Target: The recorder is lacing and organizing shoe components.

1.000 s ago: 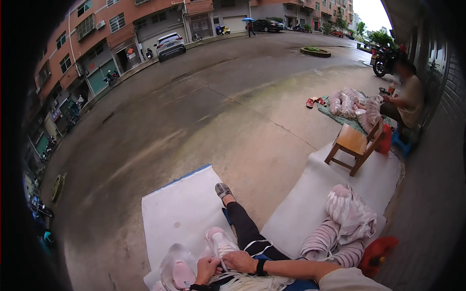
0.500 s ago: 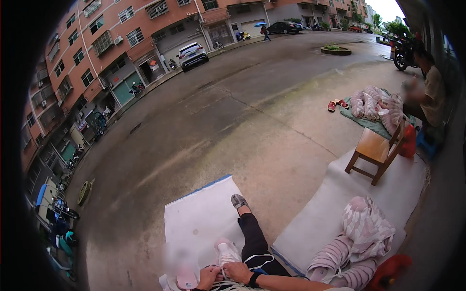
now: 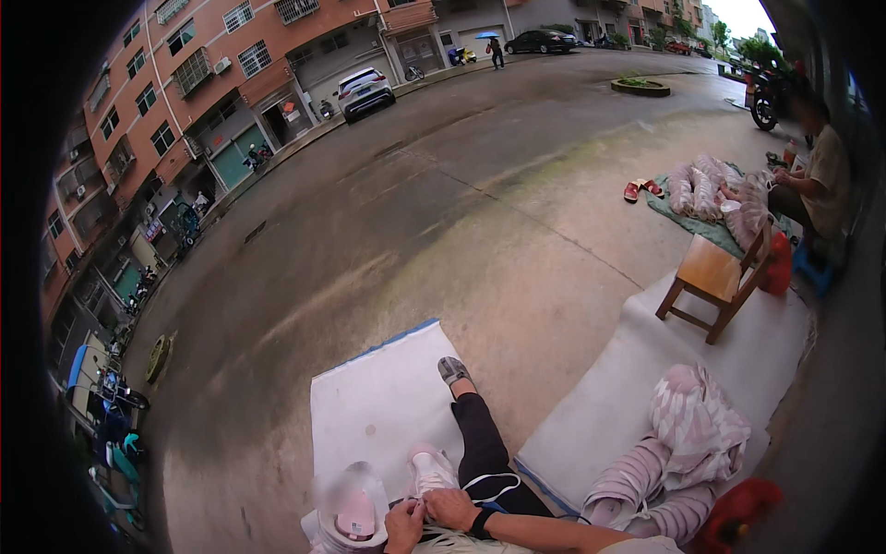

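- Fingers of our left hand (image 3: 403, 523) and right hand (image 3: 452, 508) meet at the bottom edge of the view, pinched narrow on pale strands (image 3: 441, 537) that fan out just beneath them; whether each hand grips a separate strand we cannot tell.
- Judging by this, we are in the middle of fine hand work on those strands, and the next move calls for a steady pinch and a small pull without letting the bundle slip.
- Our right forearm comes in low from the right, a dark wristband (image 3: 480, 523) just behind the hand; the left wrist is bent inward, knuckles up.
- Just left of the fingers sits a blurred pink and white object (image 3: 351, 506); just above them, a white shoe (image 3: 430, 469) and our dark-trousered leg (image 3: 480, 443) stretched over a white mat (image 3: 369, 406).
- To the right lie pink striped bundles (image 3: 664, 462); farther off stands a wooden stool (image 3: 715, 277), and another person (image 3: 817, 175) sits well apart.
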The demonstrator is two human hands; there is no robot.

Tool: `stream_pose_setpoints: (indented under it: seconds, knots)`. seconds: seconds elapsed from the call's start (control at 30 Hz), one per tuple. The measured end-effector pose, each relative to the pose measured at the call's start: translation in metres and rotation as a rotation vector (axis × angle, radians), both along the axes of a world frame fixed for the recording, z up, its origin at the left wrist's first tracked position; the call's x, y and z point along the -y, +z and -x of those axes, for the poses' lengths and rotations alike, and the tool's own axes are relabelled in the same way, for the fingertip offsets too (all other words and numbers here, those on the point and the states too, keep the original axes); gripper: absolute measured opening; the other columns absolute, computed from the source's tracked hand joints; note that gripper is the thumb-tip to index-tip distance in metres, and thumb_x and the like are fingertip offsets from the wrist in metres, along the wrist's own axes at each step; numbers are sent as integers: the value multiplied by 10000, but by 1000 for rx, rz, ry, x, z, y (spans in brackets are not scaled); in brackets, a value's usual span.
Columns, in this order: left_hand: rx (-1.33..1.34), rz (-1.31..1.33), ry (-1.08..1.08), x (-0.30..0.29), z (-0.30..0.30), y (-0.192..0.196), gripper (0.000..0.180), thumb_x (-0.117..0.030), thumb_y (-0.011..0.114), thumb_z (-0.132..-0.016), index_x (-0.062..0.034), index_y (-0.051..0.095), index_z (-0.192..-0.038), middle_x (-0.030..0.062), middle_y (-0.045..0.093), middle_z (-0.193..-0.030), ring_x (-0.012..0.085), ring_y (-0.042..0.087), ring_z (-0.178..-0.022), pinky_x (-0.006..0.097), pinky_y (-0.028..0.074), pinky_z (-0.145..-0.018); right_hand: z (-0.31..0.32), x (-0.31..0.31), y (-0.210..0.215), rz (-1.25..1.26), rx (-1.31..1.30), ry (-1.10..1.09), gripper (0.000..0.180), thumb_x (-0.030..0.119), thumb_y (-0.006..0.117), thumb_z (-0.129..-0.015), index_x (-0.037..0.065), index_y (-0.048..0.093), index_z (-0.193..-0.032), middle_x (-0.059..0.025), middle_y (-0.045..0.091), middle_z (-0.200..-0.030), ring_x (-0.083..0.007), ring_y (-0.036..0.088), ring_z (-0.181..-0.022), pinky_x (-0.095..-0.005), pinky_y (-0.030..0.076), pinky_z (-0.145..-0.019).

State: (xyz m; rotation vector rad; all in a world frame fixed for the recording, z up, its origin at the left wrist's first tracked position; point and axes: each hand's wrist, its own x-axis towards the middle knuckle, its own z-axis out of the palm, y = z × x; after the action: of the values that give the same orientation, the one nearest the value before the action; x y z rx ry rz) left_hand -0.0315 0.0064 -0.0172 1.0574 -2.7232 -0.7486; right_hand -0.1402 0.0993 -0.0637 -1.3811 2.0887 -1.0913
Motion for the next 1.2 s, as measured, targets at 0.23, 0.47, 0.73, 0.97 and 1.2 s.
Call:
stream_pose_setpoints:
  seconds: [0.23,0.47,0.73,0.97,1.2]
  knots:
    - [-35,-34,-60,5,-13,-19,283,-219,661,-768,-13,645,-962,200,640,-867,383,606,-864,451,469,-772,-8,7,10,-115,-128,5,179,205,530,-839,47,612,-854,-183,659,-800,-356,657,-740,-456,522,-657]
    - [-124,-127,-86,22,-20,-48,211,-162,610,-776,-5,651,-912,218,648,-863,390,615,-837,452,475,-751,-10,6,3,-116,-177,28,186,194,531,-855,47,616,-933,-175,663,-856,-358,655,-775,-465,520,-651]
    - [-181,-302,18,21,-21,-33,208,-122,655,-762,-21,618,-940,208,648,-876,382,621,-862,432,480,-758,-8,20,16,-169,-287,151,167,148,520,-853,2,593,-890,-207,653,-768,-373,653,-723,-468,504,-618]
    - [-193,-176,-7,15,-23,-27,233,-96,654,-761,-54,567,-973,168,608,-889,384,595,-856,446,473,-753,-14,2,29,-133,-214,191,169,164,529,-843,19,575,-916,-209,641,-776,-389,635,-716,-477,491,-637]
    - [-293,92,-428,15,-23,7,144,-66,630,-778,-87,681,-911,160,573,-1057,347,550,-991,418,450,-841,25,-19,41,-22,201,323,185,171,580,-809,-12,606,-805,-163,630,-714,-301,614,-631,-368,484,-610]
